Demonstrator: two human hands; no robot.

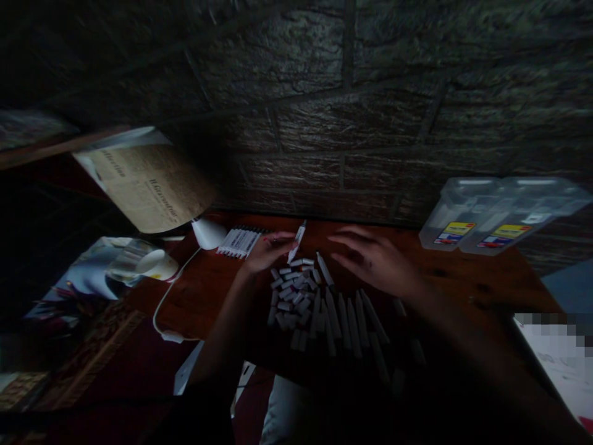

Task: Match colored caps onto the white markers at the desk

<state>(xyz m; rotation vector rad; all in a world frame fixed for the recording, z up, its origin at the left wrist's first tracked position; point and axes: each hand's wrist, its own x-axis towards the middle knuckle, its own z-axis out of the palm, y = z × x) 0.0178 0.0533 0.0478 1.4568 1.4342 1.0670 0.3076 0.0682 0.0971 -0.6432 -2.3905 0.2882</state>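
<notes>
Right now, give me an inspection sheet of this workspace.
Surface: dark wooden table, dimly lit.
Job's things: marker in the left hand; pile of caps; loose barrels laid side by side; row of markers further back.
Clutter: clear containers at right; glass at left; printed sheet.
Grippers: left hand grips the marker; right hand open over the barrels.
Cables: white cable along the table's left edge.
Surroundings: brick wall; printed paper at upper left.

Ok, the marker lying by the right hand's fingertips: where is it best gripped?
Pinch the marker mid-barrel from above, likely with the right hand: it lies flat and slim, its far end clear, while caps crowd its left side.
</notes>
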